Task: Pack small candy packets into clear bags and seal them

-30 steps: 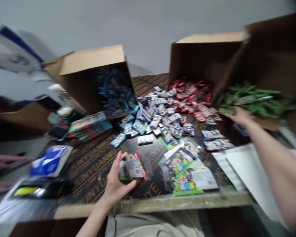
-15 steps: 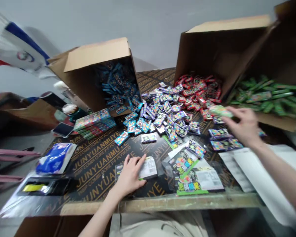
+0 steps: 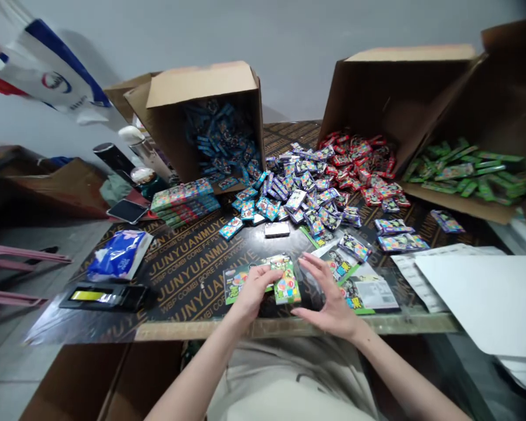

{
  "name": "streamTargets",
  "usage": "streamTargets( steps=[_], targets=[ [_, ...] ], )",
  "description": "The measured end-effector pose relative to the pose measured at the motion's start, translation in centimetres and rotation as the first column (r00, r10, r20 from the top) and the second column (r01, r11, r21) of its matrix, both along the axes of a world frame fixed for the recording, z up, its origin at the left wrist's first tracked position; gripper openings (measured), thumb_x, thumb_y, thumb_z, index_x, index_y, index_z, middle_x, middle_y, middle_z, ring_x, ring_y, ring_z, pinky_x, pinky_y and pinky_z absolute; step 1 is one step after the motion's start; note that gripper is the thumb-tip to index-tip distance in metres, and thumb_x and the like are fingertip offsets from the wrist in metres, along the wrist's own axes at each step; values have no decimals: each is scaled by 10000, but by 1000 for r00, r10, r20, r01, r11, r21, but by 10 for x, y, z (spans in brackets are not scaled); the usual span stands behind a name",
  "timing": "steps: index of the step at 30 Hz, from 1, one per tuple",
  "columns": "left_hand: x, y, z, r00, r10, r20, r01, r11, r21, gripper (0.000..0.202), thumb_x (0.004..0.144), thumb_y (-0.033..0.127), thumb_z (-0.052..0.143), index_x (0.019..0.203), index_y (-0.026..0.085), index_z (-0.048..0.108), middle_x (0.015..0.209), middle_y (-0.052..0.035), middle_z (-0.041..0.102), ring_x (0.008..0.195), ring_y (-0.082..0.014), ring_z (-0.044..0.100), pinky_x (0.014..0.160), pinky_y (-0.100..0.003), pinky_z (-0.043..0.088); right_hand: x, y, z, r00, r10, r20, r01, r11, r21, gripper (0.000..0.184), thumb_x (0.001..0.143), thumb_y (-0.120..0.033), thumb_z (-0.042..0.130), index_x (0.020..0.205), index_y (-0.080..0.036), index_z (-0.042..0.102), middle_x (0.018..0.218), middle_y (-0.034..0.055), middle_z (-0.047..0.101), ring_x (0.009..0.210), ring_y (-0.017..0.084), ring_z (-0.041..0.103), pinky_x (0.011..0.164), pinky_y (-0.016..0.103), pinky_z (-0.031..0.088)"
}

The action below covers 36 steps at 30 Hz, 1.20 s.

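Observation:
Near the table's front edge, my left hand (image 3: 256, 289) is closed with its thumb on a small green printed packet (image 3: 287, 285). Just right of that packet my right hand (image 3: 331, 298) is open, fingers spread and curved, with nothing between them. Under and beside my left hand lies a flat printed pouch (image 3: 233, 286) with a green edge. More printed pouches (image 3: 363, 292) lie flat behind and to the right of my right hand. A purple packet (image 3: 354, 247) rests on top of these pouches.
Behind my hands spreads a pile of purple packets (image 3: 307, 181), with blue packets (image 3: 267, 207) on its left. Open cartons hold blue, red (image 3: 355, 158) and green packets (image 3: 473, 169). Left stand stacked boxes (image 3: 184, 202), a phone (image 3: 126, 211) and a blue pack (image 3: 119, 255). White sheets (image 3: 486, 292) lie right.
My right hand has come from beside the green carton to the middle and has let go of the green packet. My left hand now holds a green packet above the pouch.

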State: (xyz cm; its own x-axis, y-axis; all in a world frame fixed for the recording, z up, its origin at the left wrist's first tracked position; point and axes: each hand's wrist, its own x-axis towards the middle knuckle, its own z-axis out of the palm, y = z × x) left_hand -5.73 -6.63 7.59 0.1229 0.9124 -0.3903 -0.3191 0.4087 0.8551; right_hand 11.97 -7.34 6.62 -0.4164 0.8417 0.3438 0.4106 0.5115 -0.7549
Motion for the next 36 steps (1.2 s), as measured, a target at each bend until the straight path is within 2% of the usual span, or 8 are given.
streamTargets(
  steps=[4,12,18,22,26,30,33,36],
  targets=[
    [-11,-12,-1,977,-212,-18,211,977,-21,237,642,317,683,579,108,590,525,16,528,461,-68,415,487,-200,327,4,-8,6,988,155,26,-154,987,-52,845,654,-292,671,1373,-247,229,1405,70,285,1305,268,246,1081,445,230],
    [-9,-13,-4,949,-291,-123,296,955,26,290,666,355,655,536,115,555,485,38,462,447,-58,340,463,-199,275,-5,-19,6,988,129,82,-130,992,1,848,617,-261,651,1362,-233,245,1342,84,346,1258,279,293,1050,448,240],
    [7,-18,-1,955,-37,-293,108,967,230,342,623,301,706,917,137,645,821,-33,642,731,-150,550,682,-235,426,-11,-12,4,949,-139,284,81,975,208,775,577,-138,602,1304,-284,376,1234,102,398,1136,316,381,950,517,267],
    [18,-27,-3,992,-66,-111,82,986,143,250,702,300,636,891,137,622,814,-41,651,722,-165,589,668,-257,467,-16,-6,8,966,41,255,-103,966,237,841,607,-179,621,1359,-283,257,1283,96,385,1169,291,369,960,479,284],
    [15,-29,-2,963,-164,213,176,984,-39,347,766,362,574,1029,135,565,832,-88,666,625,-179,629,615,-305,500,-15,-4,10,990,65,127,-89,977,195,878,625,-303,643,1376,-224,196,1328,103,367,1234,294,312,997,455,273],
    [-9,-15,-3,966,-204,-159,223,968,113,474,780,458,532,1140,150,544,1050,-134,636,908,-253,620,787,-386,483,-1,4,6,994,-69,84,54,984,169,758,619,-275,623,1309,-228,314,1235,78,463,1138,258,420,979,406,295],
    [-38,2,-15,676,26,-737,343,873,346,775,580,478,711,1251,178,465,1289,-142,483,1198,-320,412,1018,-485,271,14,20,-3,953,-247,174,204,951,233,722,647,-286,622,1306,-226,334,1224,93,470,1134,278,415,951,424,285],
    [-57,13,-31,273,80,-959,604,761,236,1037,448,416,779,1344,149,329,1266,-167,483,1196,-347,388,1044,-557,131,21,37,-15,916,-268,299,187,943,275,749,663,-311,650,1332,-231,324,1224,106,468,1137,288,415,926,427,289]
  ],
)
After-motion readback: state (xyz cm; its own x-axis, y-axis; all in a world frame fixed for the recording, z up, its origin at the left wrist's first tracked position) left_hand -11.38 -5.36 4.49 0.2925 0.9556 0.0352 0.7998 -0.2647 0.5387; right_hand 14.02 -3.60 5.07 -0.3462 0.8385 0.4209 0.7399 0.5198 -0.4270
